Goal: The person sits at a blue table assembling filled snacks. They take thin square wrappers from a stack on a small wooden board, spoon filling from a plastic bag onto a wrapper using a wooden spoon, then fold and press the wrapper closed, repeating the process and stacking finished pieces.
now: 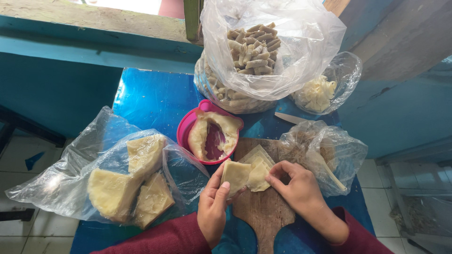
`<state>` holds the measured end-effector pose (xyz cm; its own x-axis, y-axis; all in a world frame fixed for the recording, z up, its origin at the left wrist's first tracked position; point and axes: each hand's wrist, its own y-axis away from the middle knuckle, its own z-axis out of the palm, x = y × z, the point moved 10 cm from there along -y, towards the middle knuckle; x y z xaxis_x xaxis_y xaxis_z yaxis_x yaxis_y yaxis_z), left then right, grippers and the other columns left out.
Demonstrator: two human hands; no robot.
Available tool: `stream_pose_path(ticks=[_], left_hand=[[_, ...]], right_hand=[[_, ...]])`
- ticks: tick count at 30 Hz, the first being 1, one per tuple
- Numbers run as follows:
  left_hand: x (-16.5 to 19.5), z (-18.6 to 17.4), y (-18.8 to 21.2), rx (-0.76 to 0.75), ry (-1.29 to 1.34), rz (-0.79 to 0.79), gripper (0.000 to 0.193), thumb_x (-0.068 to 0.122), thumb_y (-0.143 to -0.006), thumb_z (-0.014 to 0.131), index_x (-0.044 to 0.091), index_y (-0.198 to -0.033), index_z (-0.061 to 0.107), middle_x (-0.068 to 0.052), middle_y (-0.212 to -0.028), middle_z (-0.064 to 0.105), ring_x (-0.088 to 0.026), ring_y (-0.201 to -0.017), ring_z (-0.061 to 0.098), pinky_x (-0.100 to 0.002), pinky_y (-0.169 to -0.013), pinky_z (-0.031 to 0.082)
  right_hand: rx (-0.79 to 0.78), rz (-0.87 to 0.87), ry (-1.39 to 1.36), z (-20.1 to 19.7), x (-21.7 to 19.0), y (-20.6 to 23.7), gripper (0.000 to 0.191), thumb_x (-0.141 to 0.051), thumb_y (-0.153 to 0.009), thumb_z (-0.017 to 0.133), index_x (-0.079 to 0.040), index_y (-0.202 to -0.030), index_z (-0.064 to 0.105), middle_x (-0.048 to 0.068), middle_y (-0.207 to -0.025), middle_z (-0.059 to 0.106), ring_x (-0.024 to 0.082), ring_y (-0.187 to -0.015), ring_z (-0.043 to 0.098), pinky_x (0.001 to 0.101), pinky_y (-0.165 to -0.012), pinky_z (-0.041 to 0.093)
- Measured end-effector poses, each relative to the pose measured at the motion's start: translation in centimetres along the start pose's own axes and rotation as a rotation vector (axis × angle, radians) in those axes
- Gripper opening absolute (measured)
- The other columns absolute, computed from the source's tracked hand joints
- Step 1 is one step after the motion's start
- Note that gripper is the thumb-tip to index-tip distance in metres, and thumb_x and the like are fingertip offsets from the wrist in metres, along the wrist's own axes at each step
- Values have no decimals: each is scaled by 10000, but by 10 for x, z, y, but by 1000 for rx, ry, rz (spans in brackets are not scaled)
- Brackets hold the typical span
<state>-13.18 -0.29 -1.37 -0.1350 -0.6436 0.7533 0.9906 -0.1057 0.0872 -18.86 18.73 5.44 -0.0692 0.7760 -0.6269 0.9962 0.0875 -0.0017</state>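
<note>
On the blue table [150, 99] we keep a big bag of rolls [254, 51] at the back, a wrapper bag [127, 178] to our left, then the pink bowl [187, 129] by the board [263, 207]. Our left hand [214, 204] pinches one wrapper [235, 175] in closed fingers, lifted off the stack [259, 157]; our right hand [301, 188] presses fingertips on a second sheet there, steadying it

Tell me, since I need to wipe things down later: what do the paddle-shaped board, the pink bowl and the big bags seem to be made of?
The board looks like bare wood: brown, matte, with visible grain and worn patches. The pink bowl seems to be plastic, with a smooth, evenly coloured, slightly glossy rim. The bags look like thin clear plastic film, crinkled and shiny, with their contents showing through.
</note>
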Motion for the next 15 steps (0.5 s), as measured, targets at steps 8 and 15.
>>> stream_pose_path(ticks=[8, 15], left_hand=[[-17, 28, 8, -229, 79, -181, 580, 134, -1019, 412, 34, -1586, 349, -100, -1488, 538, -188, -1313, 574, -395, -1071, 519], [-26, 28, 8, -210, 93, -220, 558, 146, -1040, 440, 40, -1583, 365, -89, -1466, 551, -156, -1298, 568, -369, -1079, 511]], right_hand=[[212, -629, -142, -29, -79, 41, 336, -139, -785, 832, -68, -1092, 716, 73, -1057, 713, 242, -949, 679, 343, -812, 546], [251, -651, -43, -28, -89, 48, 240, -47, -755, 827, -113, -980, 781, 25, -953, 750, 191, -831, 647, 320, -735, 530]])
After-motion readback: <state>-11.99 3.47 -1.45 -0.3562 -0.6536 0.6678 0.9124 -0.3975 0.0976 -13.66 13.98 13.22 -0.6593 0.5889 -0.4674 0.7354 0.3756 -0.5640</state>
